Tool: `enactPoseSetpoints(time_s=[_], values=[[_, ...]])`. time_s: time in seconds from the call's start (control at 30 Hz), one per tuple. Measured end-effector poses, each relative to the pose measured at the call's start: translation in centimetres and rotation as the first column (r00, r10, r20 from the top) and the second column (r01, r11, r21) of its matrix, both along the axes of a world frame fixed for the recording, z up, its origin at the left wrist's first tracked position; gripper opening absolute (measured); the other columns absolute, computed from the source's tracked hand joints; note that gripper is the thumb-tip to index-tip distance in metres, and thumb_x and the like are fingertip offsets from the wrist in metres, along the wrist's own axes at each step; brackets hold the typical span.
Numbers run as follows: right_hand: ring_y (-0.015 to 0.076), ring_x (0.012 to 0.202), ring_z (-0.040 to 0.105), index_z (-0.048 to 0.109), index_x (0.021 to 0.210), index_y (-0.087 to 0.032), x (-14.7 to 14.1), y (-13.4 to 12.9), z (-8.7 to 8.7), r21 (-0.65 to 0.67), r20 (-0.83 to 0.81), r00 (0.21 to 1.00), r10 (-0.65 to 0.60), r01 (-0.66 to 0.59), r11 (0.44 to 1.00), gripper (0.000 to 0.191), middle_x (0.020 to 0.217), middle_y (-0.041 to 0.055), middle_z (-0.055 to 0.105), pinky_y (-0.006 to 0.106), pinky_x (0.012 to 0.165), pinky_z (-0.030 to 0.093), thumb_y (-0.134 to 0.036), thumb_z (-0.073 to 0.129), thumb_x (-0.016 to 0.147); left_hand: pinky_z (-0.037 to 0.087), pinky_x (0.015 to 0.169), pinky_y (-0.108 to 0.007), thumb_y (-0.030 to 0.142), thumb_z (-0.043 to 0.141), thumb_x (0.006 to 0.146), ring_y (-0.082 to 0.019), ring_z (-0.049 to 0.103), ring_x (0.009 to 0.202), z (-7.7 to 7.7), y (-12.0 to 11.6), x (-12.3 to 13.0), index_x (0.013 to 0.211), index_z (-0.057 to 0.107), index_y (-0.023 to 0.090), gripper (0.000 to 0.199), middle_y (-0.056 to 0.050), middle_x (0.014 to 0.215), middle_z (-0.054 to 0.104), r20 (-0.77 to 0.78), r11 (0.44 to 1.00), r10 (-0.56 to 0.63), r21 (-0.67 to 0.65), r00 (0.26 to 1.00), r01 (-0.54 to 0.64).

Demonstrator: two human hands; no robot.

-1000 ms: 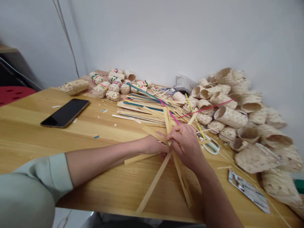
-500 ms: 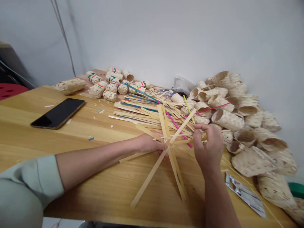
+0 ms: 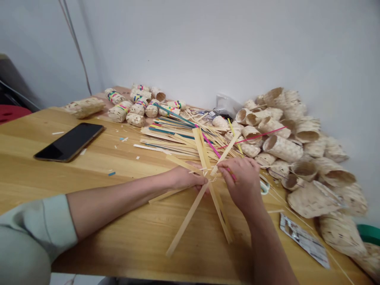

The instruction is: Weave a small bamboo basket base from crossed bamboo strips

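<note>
A star of flat pale bamboo strips [image 3: 187, 219], crossing at a small woven centre, is held just above the table. My left hand [image 3: 188, 179] grips it from the left, thumb on top beside the crossing and the other fingers partly hidden underneath. Close to the right of that centre, my right hand [image 3: 243, 182] is closed, thumb and forefinger pinched on a thin bamboo strip that the fingers mostly hide. A bit of pink strip shows by its fingertips. Behind both hands lies a pile of loose bamboo strips [image 3: 166, 139], mostly natural, some teal and pink.
Woven bamboo tubes [image 3: 283, 149] are heaped along the right against the wall. Small tubes with coloured bands [image 3: 118, 111] stand at the back left. A phone [image 3: 69, 141] lies left, a printed packet [image 3: 304, 239] lies right, and white-handled scissors [image 3: 264, 185] rest beside my right hand.
My right hand has moved left and inward, from beside the star's right arm to next to its woven centre. My left hand keeps its grip; the view has shifted slightly.
</note>
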State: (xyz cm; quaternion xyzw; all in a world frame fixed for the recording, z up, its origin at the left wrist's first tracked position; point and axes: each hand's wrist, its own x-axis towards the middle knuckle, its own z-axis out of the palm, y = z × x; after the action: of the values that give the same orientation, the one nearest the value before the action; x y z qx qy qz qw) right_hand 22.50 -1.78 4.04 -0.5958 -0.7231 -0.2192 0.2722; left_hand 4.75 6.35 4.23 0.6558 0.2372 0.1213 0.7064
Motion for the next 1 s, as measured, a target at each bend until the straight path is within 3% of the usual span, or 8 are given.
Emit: enactPoseSetpoints(time_s=[0.3,0.67,0.77,0.87,1.0], values=[[0.0166,0.081,0.057,0.069,0.089,-0.027,0.1,0.0,0.1,0.011,0.036,0.999,0.009,-0.009,1.000,0.016,0.081,-0.0003,0.068,0.036,0.084,0.029,-0.026,0.054,0.094,0.043,0.056,-0.019,0.019,0.059,0.069,-0.010,0.057,0.055,-0.4,-0.2,0.2,0.063,0.062,0.014,0.009,0.001,0.059,0.064,0.010,0.995,0.088,-0.052,0.996,-0.087],[0.0182,0.087,0.064,0.066,0.089,-0.024,1.4,-0.4,0.5,-0.005,0.000,0.996,-0.084,0.084,0.996,0.011,0.090,-0.0001,0.073,0.037,0.088,0.028,-0.026,0.055,0.093,0.046,0.059,-0.019,0.019,0.059,0.070,-0.013,0.062,0.061,-0.9,0.0,0.2,0.065,0.064,0.016,0.008,0.002,0.063,0.066,-0.009,0.993,0.110,-0.033,0.994,-0.110],[0.0198,0.086,0.065,0.066,0.085,-0.024,2.9,-0.8,1.7,-0.075,0.031,0.995,-0.099,0.101,0.992,0.013,0.088,0.0002,0.074,0.041,0.092,0.026,-0.027,0.056,0.092,0.044,0.058,-0.018,0.019,0.060,0.070,-0.011,0.060,0.060,-0.7,0.0,0.0,0.061,0.063,0.016,0.011,0.003,0.061,0.065,-0.030,0.994,0.112,0.015,0.993,-0.112],[0.0198,0.084,0.065,0.067,0.084,-0.024,4.3,-1.5,4.0,-0.221,0.069,0.995,-0.066,0.080,0.972,0.016,0.086,0.0001,0.074,0.044,0.096,0.024,-0.027,0.053,0.092,0.043,0.059,-0.018,0.022,0.061,0.072,-0.011,0.059,0.060,-0.7,0.0,-0.2,0.060,0.064,0.016,0.014,0.003,0.063,0.066,-0.032,0.993,0.096,0.064,0.995,-0.094],[0.0188,0.081,0.063,0.069,0.083,-0.024,5.4,-2.2,8.3,-0.512,0.041,0.999,0.003,0.019,0.859,0.021,0.085,0.0008,0.074,0.039,0.090,0.033,-0.028,0.050,0.091,0.044,0.062,-0.020,0.027,0.062,0.074,-0.013,0.060,0.063,-1.3,0.3,-0.7,0.065,0.066,0.016,0.015,0.002,0.068,0.068,-0.002,0.985,0.001,0.174,1.000,0.000]])
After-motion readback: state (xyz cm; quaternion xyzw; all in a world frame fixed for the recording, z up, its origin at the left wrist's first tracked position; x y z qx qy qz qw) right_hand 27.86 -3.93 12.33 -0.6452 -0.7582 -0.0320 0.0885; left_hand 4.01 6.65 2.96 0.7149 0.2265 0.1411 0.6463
